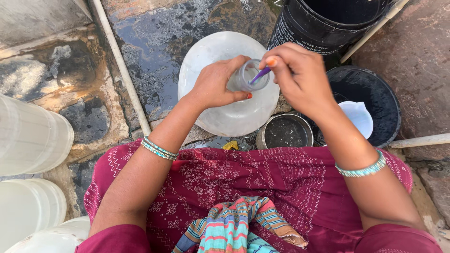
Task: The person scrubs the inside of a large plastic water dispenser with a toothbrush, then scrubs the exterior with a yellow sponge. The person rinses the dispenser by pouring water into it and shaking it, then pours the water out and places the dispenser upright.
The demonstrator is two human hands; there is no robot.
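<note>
At upper centre of the frame, the left hand [216, 84] grips a small clear jar [247, 77], mouth tilted rightward so the right hand [300, 77], pinching a purple brush [260, 74], reaches inside, above a large translucent water jug [220, 51].

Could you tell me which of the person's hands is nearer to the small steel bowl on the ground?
The right. The right hand, holding a purple stick in the clear bottle's mouth, is above the steel bowl. The left hand grips the bottle farther to the left.
</note>
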